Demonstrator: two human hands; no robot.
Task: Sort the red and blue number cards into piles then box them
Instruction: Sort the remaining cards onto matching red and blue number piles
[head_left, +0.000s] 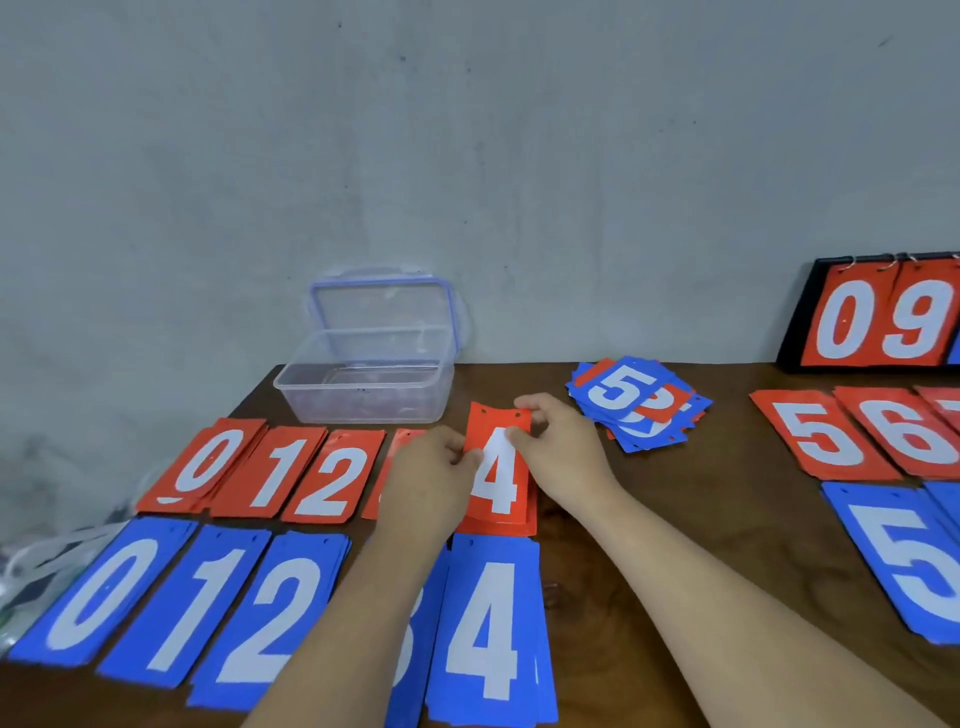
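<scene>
A red card with a white 4 (497, 483) lies on the red 4 pile at the table's middle. My left hand (434, 480) pinches its left edge and my right hand (558, 441) pinches its upper right edge. Red piles 0 (208, 465), 1 (270, 475) and 2 (332, 480) run in a row to the left; my left hand hides most of the red 3 pile. Blue piles 0 (98, 592), 1 (192, 608), 2 (270, 623) and 4 (488, 634) lie in front. A mixed unsorted heap (636, 402) sits behind my right hand.
A clear plastic box (363, 387) with its lid up stands at the back left by the wall. Red piles 5 (821, 434) and 6 (904, 439) and a blue 5 pile (904, 561) lie at the right. A black scoreboard showing 09 (878, 317) stands at the back right.
</scene>
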